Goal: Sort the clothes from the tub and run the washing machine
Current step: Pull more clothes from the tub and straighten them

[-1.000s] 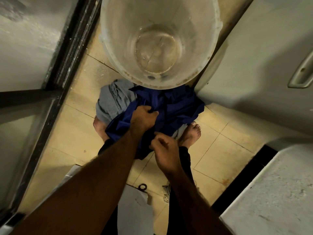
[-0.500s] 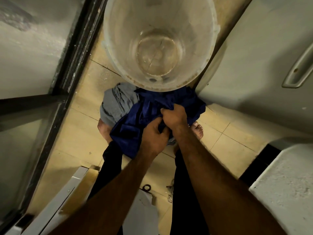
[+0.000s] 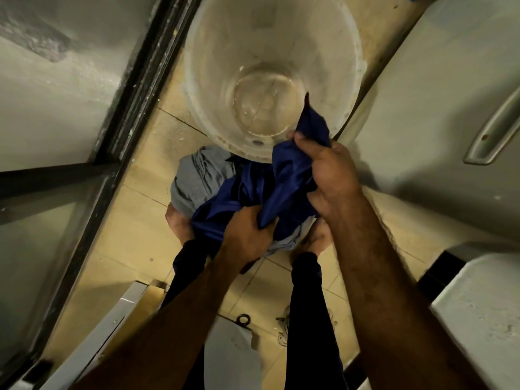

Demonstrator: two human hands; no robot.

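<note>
Diagonally, blue cloth (image 3: 284, 178) stretches toward tub (image 3: 213, 80).

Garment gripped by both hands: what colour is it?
The garment is plain deep blue with a slight sheen; the head view shows it best.

Beige tiled floor (image 3: 135, 240); grey handle (image 3: 495, 130) at right; perhaps a small ring (image 3: 242, 319) on the tiles.

Tub (image 3: 213, 52) mouth gapes just past the fingers (image 3: 302, 142) of the right hand (image 3: 329, 175); open room inside, down to the bottom. Left of the fingers, a strip of floor tile (image 3: 135, 229) lies open, then a dark frame (image 3: 146, 74) closes it. Right of them a pale panel (image 3: 436, 94) with a handle (image 3: 495, 130) stands near. Under the fingers, blue cloth (image 3: 284, 181) and grey cloth (image 3: 197, 178) are heaped over the feet (image 3: 177, 226).
</note>
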